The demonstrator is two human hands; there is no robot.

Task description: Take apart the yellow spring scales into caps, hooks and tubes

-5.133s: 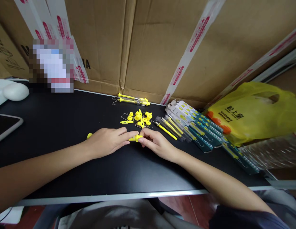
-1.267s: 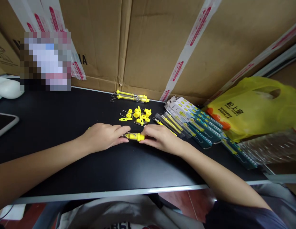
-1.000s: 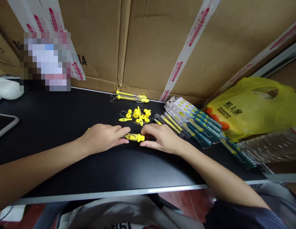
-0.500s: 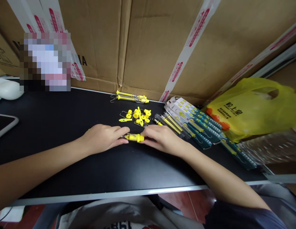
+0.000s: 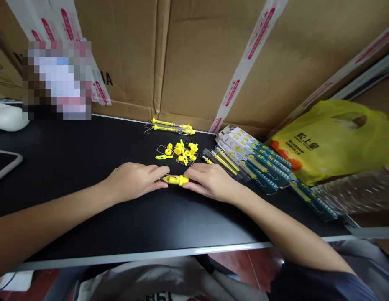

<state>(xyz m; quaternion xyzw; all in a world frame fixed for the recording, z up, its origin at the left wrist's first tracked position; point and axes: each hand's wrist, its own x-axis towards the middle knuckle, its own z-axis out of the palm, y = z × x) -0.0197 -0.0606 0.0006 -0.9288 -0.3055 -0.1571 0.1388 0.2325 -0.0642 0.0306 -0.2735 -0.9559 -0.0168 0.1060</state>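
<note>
Between my two hands lies a yellow and clear spring scale (image 5: 173, 179), held level just over the black table. My left hand (image 5: 135, 180) is closed around its left part, which the fingers mostly hide. The fingertips of my right hand (image 5: 210, 180) pinch the yellow cap at its right end. Just beyond my hands is a small pile of yellow plastic parts (image 5: 185, 153) with wire hooks among them. Farther back, two spring scales (image 5: 169, 127) with hooks lie side by side.
Clear tubes with yellow rods (image 5: 224, 161) lie right of the pile, against green-and-white printed packages (image 5: 260, 163). A yellow plastic bag (image 5: 332, 142) stands at the right. Large cardboard boxes (image 5: 194, 62) wall the back of the table (image 5: 144, 228). A white-edged device (image 5: 8, 163) lies at the left.
Both hands keep nearly the same hold on the spring scale. The right fingertips sit slightly farther over the yellow cap. The whole view has shifted a little.
</note>
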